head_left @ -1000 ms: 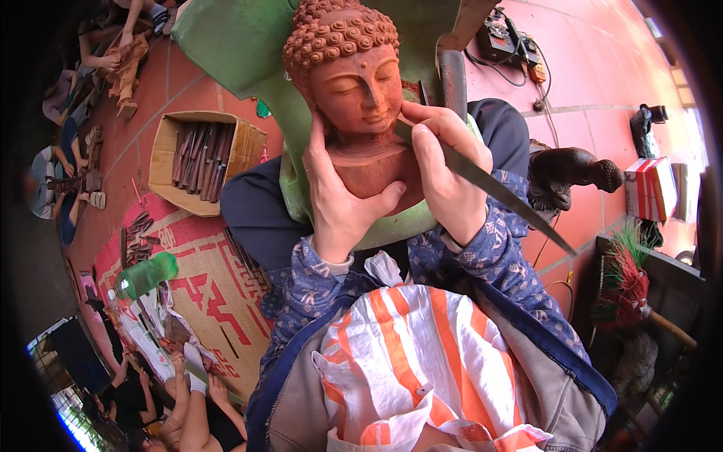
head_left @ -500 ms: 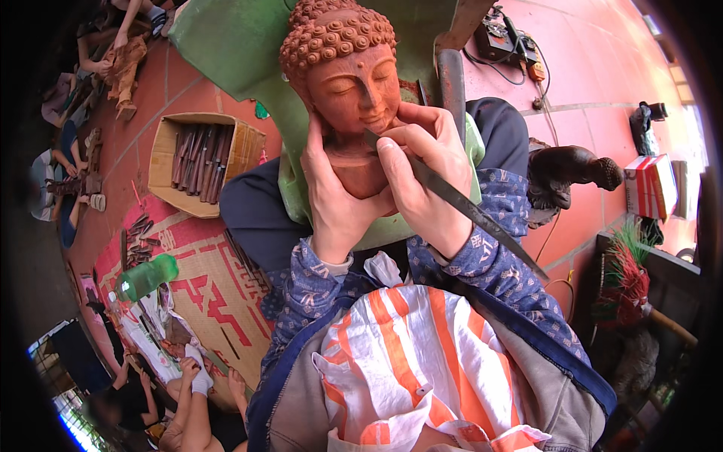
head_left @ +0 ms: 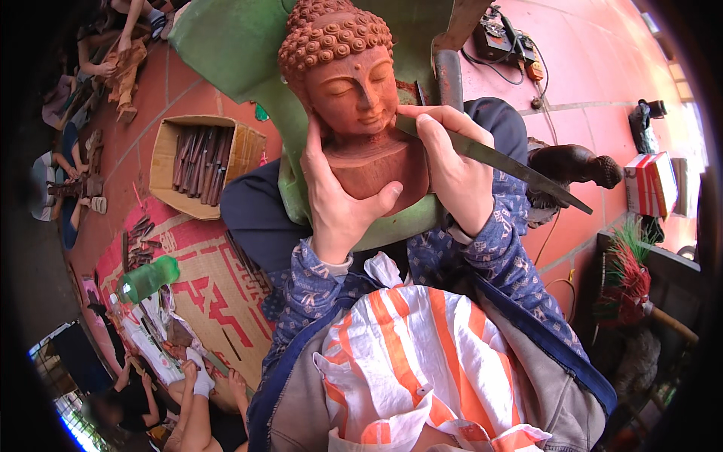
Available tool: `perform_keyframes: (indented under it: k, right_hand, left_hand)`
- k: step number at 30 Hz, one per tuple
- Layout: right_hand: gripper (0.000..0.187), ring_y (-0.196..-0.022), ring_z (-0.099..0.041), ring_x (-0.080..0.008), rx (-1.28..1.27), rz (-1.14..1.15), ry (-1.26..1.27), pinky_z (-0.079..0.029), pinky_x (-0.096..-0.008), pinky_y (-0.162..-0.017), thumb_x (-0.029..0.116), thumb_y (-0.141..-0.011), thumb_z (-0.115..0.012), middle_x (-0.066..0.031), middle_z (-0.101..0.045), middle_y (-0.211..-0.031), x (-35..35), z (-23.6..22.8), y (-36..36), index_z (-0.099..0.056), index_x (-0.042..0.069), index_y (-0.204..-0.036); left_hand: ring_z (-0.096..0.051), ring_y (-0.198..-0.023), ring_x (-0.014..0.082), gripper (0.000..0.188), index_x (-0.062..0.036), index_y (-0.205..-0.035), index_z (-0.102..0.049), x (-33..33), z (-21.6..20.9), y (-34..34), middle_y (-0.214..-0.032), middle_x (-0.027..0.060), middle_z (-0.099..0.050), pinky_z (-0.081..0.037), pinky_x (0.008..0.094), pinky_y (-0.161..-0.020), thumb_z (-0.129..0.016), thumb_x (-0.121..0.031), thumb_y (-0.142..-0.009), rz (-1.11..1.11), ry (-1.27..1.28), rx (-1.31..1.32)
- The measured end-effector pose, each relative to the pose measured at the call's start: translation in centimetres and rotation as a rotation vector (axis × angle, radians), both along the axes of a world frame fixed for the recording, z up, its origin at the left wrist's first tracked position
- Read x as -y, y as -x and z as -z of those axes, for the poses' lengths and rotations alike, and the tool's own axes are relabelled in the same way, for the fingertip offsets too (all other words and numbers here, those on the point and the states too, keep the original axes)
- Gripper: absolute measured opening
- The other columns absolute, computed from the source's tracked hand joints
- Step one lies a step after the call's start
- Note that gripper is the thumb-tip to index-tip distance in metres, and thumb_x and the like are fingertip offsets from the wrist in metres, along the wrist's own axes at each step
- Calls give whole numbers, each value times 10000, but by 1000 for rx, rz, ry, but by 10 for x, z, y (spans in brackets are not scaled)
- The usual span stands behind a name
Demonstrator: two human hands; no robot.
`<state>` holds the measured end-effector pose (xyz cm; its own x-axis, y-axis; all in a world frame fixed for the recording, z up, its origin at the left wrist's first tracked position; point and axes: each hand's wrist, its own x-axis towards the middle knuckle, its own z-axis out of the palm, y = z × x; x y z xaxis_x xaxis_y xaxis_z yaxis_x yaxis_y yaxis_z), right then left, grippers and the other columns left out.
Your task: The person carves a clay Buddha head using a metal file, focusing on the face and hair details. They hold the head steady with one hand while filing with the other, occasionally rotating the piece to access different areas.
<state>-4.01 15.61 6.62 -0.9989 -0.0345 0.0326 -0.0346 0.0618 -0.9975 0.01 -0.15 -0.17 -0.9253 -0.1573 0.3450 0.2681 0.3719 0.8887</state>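
Note:
A reddish-brown carved wooden Buddha bust [head_left: 352, 98] stands tilted in front of me, against a green plastic chair [head_left: 233, 49]. My left hand [head_left: 339, 200] cups the left side of its neck and chest, fingers up along the jaw, thumb across the lower front. In my right hand [head_left: 456, 162] is a long, flat, dark metal file [head_left: 520, 172], gripped between thumb and fingers. One end of the file is by the jaw and neck on the right; the other sticks out to the lower right. Fine reddish dust lies around the neck.
Left of my knee, a cardboard box [head_left: 160, 177] holds several wood-handled tools. A green bottle [head_left: 148, 279] lies by a patterned mat [head_left: 218, 301]. To the right are a dark carved figure [head_left: 565, 173], a power unit with cords [head_left: 493, 45] and a red-white box [head_left: 649, 187]. Other people sit at left.
My right hand has moved right with the file, from under the chin to the side of the jaw. My left thumb now shows, and the bust has shifted slightly.

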Motion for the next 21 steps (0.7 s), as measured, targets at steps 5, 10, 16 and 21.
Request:
perform_keyframes:
  k: [5, 10, 16, 21]
  right_hand:
    - [137, -949, -670, -344, -335, 75, -443, -546, -402, -775, 212, -845, -701, -187, -650, -1076, 21, 1, -17, -713, 84, -890]
    - [102, -891, -698, -318, -77, 36, -104, -546, -366, -787, 66, -872, -649, -212, -683, -1000, 2, 2, -9, -674, -9, -936]
    - [95, -907, -691, -324, -469, 80, -439, -557, -384, -750, 150, -842, -699, -186, -655, -1083, 17, 12, -17, -691, 85, -911]
    - [101, -893, -698, -331, -460, 41, -244, -557, -366, -759, 63, -851, -665, -193, -684, -1013, 3, 23, -9, -692, 16, -936]
  left_hand:
    - [-471, -1266, 368, 1259, -1, -1535, -203, -5, -5, 0, -1363, 224, -424, -410, 462, -1059, -942, -377, -587, -39, 2, 22]
    - [-483, -1255, 367, 1234, 0, -1534, -206, 0, 1, 2, -1355, 224, -430, -419, 460, -1051, -937, -327, -596, 12, 0, -17]
    - [-470, -1268, 368, 1223, -1, -1541, -196, -5, -6, -1, -1368, 228, -418, -405, 457, -1073, -910, -360, -616, -35, 10, 15]
    - [-459, -1284, 359, 1219, 0, -1541, -193, -4, -4, 0, -1381, 220, -409, -404, 457, -1073, -910, -359, -624, 2, -30, 11]
